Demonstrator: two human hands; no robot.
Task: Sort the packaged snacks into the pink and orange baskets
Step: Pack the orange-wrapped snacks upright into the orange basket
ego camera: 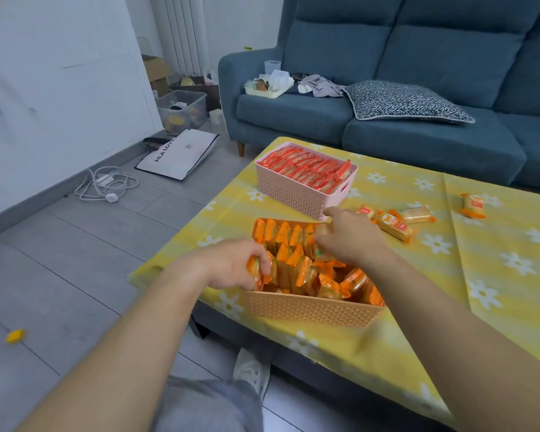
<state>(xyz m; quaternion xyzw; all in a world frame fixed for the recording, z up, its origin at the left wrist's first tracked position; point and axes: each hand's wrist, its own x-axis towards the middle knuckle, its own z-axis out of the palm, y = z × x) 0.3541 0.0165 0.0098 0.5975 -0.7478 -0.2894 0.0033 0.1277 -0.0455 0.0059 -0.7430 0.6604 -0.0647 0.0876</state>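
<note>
An orange basket stands near the table's front-left edge, packed with orange-wrapped snacks. My left hand grips a few upright orange packets at the basket's left side. My right hand reaches into the basket's far right corner, its fingers closed on a packet there. Behind it a pink basket is full of red-wrapped snacks. Three loose orange packets lie on the cloth right of my right hand, and one more packet lies farther right.
The table wears a yellow cloth with white flowers. A blue sofa stands behind it with a patterned cushion and a tray of items. On the floor at left lie a white cable, a white bag, storage boxes and a yellow scrap.
</note>
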